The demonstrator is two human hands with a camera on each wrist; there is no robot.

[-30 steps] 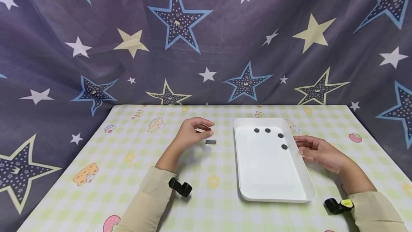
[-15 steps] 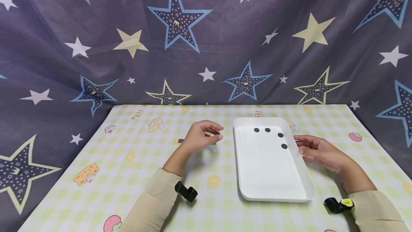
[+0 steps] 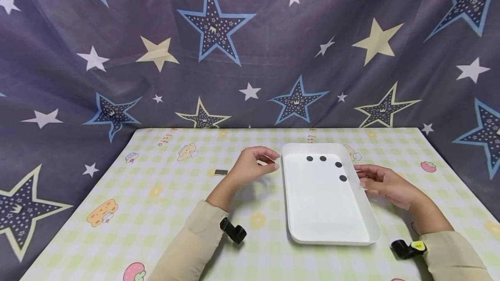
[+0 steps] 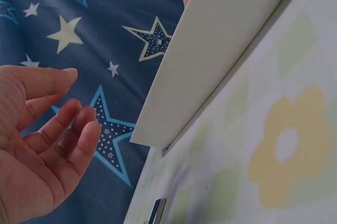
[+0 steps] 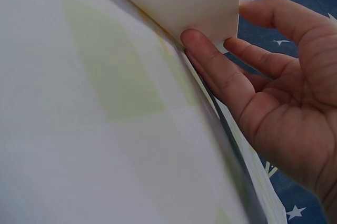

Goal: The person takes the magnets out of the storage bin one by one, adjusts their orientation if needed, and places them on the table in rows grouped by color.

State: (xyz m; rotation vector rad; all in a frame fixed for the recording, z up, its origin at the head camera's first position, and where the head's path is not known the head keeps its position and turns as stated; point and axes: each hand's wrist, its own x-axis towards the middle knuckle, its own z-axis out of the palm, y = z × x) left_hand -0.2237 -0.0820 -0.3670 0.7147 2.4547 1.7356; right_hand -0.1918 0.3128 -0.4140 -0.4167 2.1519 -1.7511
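A white rectangular tray (image 3: 328, 211) lies on the table, with several small black discs (image 3: 338, 165) on its floor towards the far and right sides. My left hand (image 3: 255, 167) is just left of the tray's far left side. Its fingers are loosely bent with nothing between them; the left wrist view shows the hand (image 4: 45, 153) apart from the tray wall (image 4: 210, 60). My right hand (image 3: 390, 185) rests against the tray's right wall; in the right wrist view its fingers (image 5: 218, 71) touch the outer wall. Behind my left wrist lies a small dark flat rectangle (image 3: 220, 172).
A checked cloth with cartoon prints (image 3: 172, 211) covers the table. A star-patterned curtain (image 3: 250, 55) hangs behind it. In the left wrist view, a small dark piece with a shiny edge (image 4: 157, 212) shows near the bottom.
My left hand has moved right to the tray's left side, away from the small dark pieces. One piece has come into sight behind the wrist; another is now hidden. The right hand stays put.
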